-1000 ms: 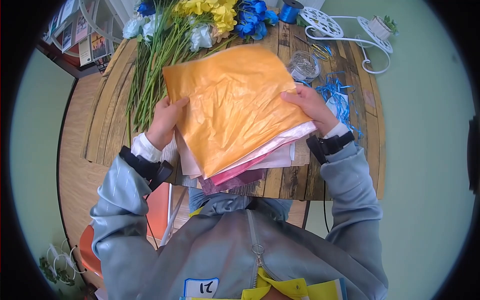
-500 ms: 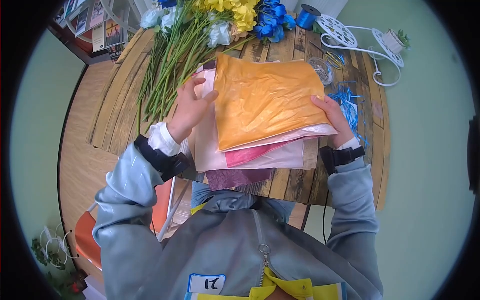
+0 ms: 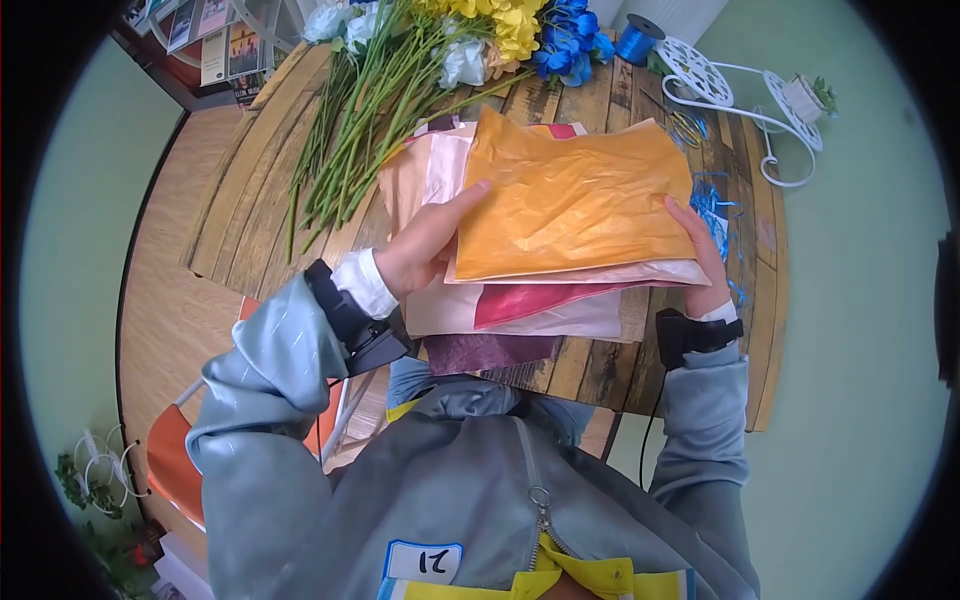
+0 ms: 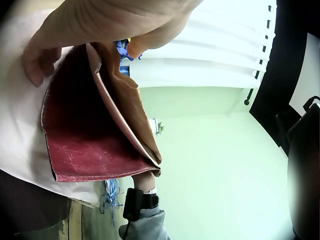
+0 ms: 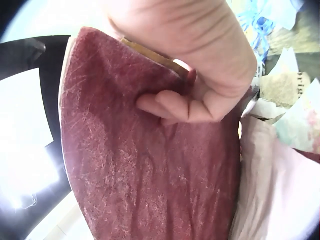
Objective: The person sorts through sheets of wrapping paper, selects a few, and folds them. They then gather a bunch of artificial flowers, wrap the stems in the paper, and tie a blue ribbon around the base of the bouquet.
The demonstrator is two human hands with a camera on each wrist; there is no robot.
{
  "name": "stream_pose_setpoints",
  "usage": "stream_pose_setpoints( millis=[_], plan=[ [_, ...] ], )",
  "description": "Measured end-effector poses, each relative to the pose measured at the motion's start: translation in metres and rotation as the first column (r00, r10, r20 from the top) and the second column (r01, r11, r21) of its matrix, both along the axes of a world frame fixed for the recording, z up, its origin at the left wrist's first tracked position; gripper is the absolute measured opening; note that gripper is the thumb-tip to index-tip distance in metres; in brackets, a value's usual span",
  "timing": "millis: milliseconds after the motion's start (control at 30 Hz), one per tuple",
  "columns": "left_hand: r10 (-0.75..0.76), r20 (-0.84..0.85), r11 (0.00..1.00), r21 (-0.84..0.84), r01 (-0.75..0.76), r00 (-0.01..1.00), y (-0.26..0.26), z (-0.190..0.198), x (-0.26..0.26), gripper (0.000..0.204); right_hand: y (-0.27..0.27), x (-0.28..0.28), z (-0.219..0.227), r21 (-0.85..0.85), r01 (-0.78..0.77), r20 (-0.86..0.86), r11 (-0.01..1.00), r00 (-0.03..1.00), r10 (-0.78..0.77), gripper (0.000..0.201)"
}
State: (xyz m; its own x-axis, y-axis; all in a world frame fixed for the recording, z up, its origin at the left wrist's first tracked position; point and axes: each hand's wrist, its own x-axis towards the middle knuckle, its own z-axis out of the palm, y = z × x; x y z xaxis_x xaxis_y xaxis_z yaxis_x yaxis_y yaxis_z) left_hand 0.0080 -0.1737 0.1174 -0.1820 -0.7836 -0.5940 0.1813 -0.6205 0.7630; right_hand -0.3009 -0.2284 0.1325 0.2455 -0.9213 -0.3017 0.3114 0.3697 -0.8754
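Note:
My right hand [image 3: 703,256] grips the right edge of a small stack of wrapping paper, thumb on top and fingers curled beneath. The top sheet is crinkled orange paper [image 3: 570,205]; below it a pink sheet shows at the edge, and dark red paper [image 5: 150,165] forms the underside. At the stack's left edge is my left hand [image 3: 430,240], its thumb over the orange sheet. In the left wrist view its fingers [image 4: 35,70] lie on the dark red side. Under the held stack, more sheets lie on the table, including pale pink paper [image 3: 440,310] and purple paper [image 3: 490,353].
Long-stemmed flowers [image 3: 370,150] in white, yellow and blue lie across the back left of the wooden table [image 3: 250,190]. A spool of blue ribbon [image 3: 637,42] and a white metal stand [image 3: 700,75] are at the back right. Shredded blue ribbon [image 3: 712,200] lies beside my right hand.
My left hand let go of the stack's left edge, opened beside it, then came back onto that edge. The held stack shifted to the right, uncovering sheets below on the left.

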Motion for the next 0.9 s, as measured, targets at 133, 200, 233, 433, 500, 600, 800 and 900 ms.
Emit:
stream_pose_setpoints(
  millis=[133,200,233,433,500,600,800,900],
  plan=[
    [0.003,-0.208,0.996,-0.089,-0.022,0.978,-0.009,-0.017,-0.001,0.060,0.007,0.002,0.013,-0.002,0.043,0.042,0.999,0.998,-0.042,0.032],
    [-0.019,-0.220,0.999,-0.034,0.012,0.975,-0.002,0.008,-0.002,0.059,0.012,0.009,0.022,-0.016,0.087,0.056,0.996,0.995,-0.086,0.032],
    [-0.032,-0.232,0.999,0.023,0.039,0.972,0.001,0.017,-0.001,0.058,0.016,0.013,0.027,-0.070,0.102,0.016,0.992,0.995,-0.101,0.034],
    [-0.153,-0.735,0.963,0.038,0.266,0.660,-0.019,-0.036,0.014,0.052,0.023,0.012,0.020,-0.243,0.107,0.057,0.964,0.994,-0.096,0.031],
    [-0.229,-0.845,0.929,-0.042,0.368,0.483,-0.019,-0.037,0.015,0.051,0.022,0.005,0.010,-0.256,0.102,0.037,0.961,0.995,-0.096,0.031],
    [0.052,-0.642,0.990,0.131,0.043,0.765,-0.014,-0.015,0.003,0.047,0.025,-0.002,0.001,-0.519,0.034,-0.265,0.854,0.944,-0.198,0.031],
    [0.140,-0.745,0.971,0.233,0.058,0.652,-0.014,-0.014,0.000,0.046,0.016,-0.008,0.007,-0.045,0.028,0.025,0.999,0.999,-0.027,0.035],
    [0.056,-0.731,0.993,0.110,0.036,0.680,-0.014,-0.020,0.000,0.047,0.007,-0.025,-0.016,-0.053,-0.071,-0.080,0.996,0.995,0.066,0.035]
  ],
)
